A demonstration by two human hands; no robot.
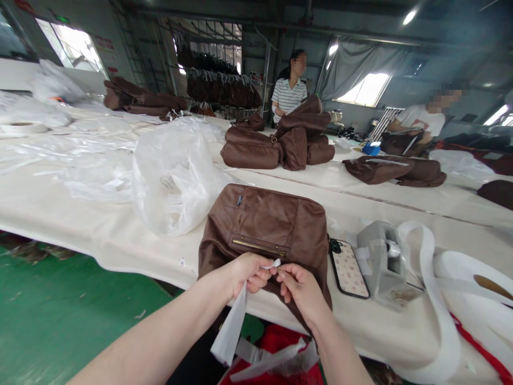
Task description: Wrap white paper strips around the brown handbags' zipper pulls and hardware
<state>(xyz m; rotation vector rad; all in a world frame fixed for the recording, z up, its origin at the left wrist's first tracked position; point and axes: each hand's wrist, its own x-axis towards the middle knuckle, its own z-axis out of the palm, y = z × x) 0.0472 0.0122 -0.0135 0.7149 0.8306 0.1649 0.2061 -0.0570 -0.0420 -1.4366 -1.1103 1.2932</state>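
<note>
Two Hands Are Fiddling With a White Strip Over a Brown Bag

A brown bag (272, 214) is lying on the white table (160, 259), right in front of the person; its gold zip (258, 247) is facing up, and the hands are working just below it; the left hand (253, 272) is gripping a white strip (232, 329), with the fingers curling tight around it; the right hand (298, 286) is bringing its thumb and finger together, and they look to be pinching the same strip by a small white lump (276, 263) at the tips; the fingers are hiding part of this spot, so I cannot tell if the lump is joining on to the bag.

The work is looking part done, I think; the top of the strip is bunching up small, but a long tail is hanging loose under the left hand, so the ends seem to be waiting for tidying; neither hand is letting go yet.

The bag is sitting outside the puffy clear plastic (172, 182) on its left, so no wrapping is covering it; more brown bags (294, 147) are lying in a heap farther back; I cannot tell which of those are finished; a phone (349, 267) and a grey tape holder (382, 262) are resting on the right.
</note>
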